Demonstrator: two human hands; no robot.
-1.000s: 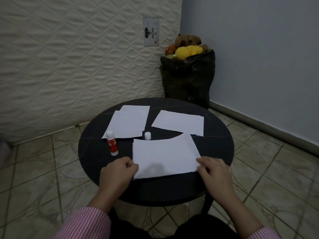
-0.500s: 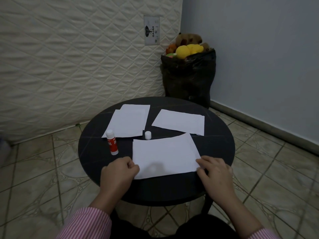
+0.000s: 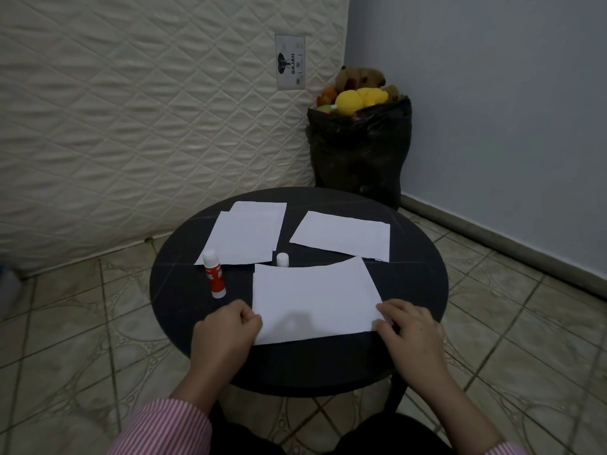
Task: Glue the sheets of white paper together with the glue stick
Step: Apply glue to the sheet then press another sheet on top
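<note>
A white sheet (image 3: 312,297) lies at the near side of the round black table (image 3: 417,284). My left hand (image 3: 226,336) pinches its left edge with curled fingers. My right hand (image 3: 412,330) holds its right corner, which is slightly raised. The sheet's far edge bows upward. A red-and-white glue stick (image 3: 215,277) lies uncapped left of the sheet, and its white cap (image 3: 282,259) stands just beyond the sheet's far edge. Two overlapping white sheets (image 3: 244,238) lie at the back left. Another white sheet (image 3: 343,236) lies at the back right.
A quilted mattress (image 3: 131,126) leans against the wall behind the table. A black bag (image 3: 359,152) full of plush toys stands in the corner. Tiled floor surrounds the table, and a grey wall runs along the right.
Both hands have stayed at the near sheet's edges. The sheet's far edge, flat half a second ago, bows up again.
</note>
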